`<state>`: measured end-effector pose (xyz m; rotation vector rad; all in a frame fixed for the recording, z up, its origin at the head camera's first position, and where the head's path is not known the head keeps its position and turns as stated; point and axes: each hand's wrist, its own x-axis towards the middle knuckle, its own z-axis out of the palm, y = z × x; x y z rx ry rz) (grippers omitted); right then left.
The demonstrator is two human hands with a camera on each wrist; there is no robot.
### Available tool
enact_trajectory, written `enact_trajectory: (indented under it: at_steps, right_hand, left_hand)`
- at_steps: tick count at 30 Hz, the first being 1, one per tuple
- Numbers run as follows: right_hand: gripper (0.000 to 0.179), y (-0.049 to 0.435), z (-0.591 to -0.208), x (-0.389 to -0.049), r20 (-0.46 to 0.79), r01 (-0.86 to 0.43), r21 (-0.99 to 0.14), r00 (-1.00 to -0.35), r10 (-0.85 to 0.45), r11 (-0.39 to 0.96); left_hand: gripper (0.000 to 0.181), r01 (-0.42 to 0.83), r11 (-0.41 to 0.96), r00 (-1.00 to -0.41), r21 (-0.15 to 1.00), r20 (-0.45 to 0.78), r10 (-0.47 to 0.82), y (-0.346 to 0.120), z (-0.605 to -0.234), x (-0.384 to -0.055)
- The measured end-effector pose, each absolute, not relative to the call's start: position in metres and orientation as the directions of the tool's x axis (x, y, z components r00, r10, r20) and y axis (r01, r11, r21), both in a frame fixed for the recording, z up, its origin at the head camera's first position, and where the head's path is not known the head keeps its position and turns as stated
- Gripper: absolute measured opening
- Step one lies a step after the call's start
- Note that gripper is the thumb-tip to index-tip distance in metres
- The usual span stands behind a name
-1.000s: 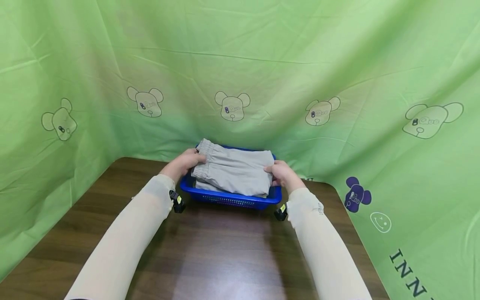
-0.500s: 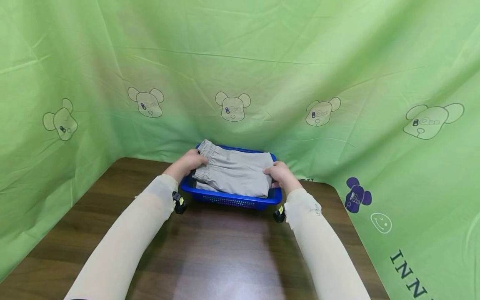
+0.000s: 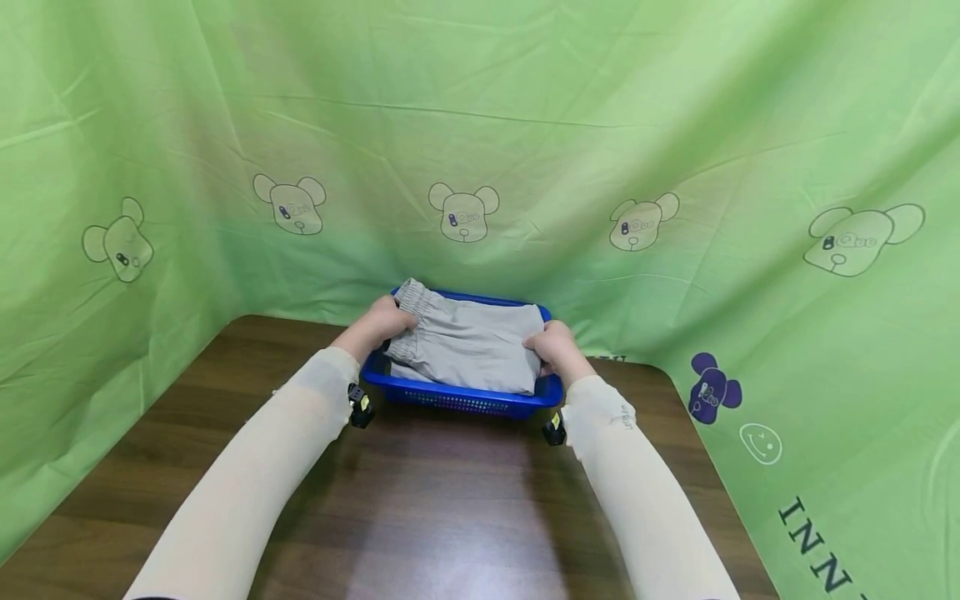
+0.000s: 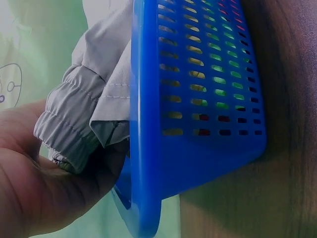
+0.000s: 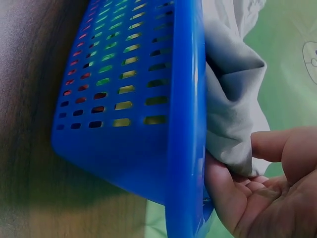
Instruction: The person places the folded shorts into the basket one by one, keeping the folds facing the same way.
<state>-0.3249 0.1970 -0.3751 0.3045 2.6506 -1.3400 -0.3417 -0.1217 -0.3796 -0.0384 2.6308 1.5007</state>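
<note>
Folded light grey shorts [image 3: 480, 342] with a gathered elastic waistband lie on top in a blue plastic basket [image 3: 450, 398]. My left hand [image 3: 384, 320] grips the waistband end, thumb on top and fingers underneath, as the left wrist view shows at the waistband [image 4: 69, 119]. At the opposite end my right hand [image 3: 557, 346] pinches the folded edge between thumb and fingers. In the right wrist view the grey cloth [image 5: 235, 99] bulges above the basket rim [image 5: 187, 119], and the right fingers [image 5: 225, 191] are tucked beneath it, beside the rim.
The basket stands at the far edge of a brown wooden table [image 3: 442, 500]. Behind it hangs a green curtain [image 3: 465, 125] with printed bear heads. Yellow, green and red things show through the basket's slots [image 4: 218, 74].
The right hand has shifted slightly left, with its end of the shorts. The left hand has edged slightly right. Both keep their hold, and the basket stays in place.
</note>
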Motion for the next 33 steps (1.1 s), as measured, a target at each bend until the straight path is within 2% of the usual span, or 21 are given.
enact_trajectory:
  at_steps: [9, 15, 23, 28, 33]
  right_hand:
    - [0.024, 0.194, -0.375, -0.329, -0.19, 0.231, -0.706, -0.972, 0.136, 0.669]
    - [0.027, 0.193, -0.376, -0.33, -0.181, 0.23, -0.69, -0.973, 0.144, 0.687]
    - [0.033, 0.192, -0.375, -0.325, -0.127, 0.187, -0.668, -0.982, 0.137, 0.72]
    - [0.03, 0.191, -0.373, -0.319, -0.058, 0.14, -0.595, -0.99, 0.131, 0.792]
    - [0.031, 0.188, -0.371, -0.314, -0.006, 0.119, -0.503, -0.991, 0.134, 0.856]
  left_hand:
    - [0.047, -0.092, 0.561, -0.992, 0.823, -0.123, 0.018, -0.122, -0.376, -0.34]
    - [0.049, -0.097, 0.59, -0.992, 0.802, -0.123, 0.004, -0.122, -0.373, -0.336]
    - [0.052, -0.064, 0.704, -0.994, 0.707, -0.11, 0.02, -0.121, -0.37, -0.334]
    - [0.045, -0.016, 0.775, -0.992, 0.631, -0.108, 0.068, -0.117, -0.37, -0.333]
    - [0.041, -0.001, 0.785, -0.987, 0.619, -0.125, 0.097, -0.116, -0.369, -0.331]
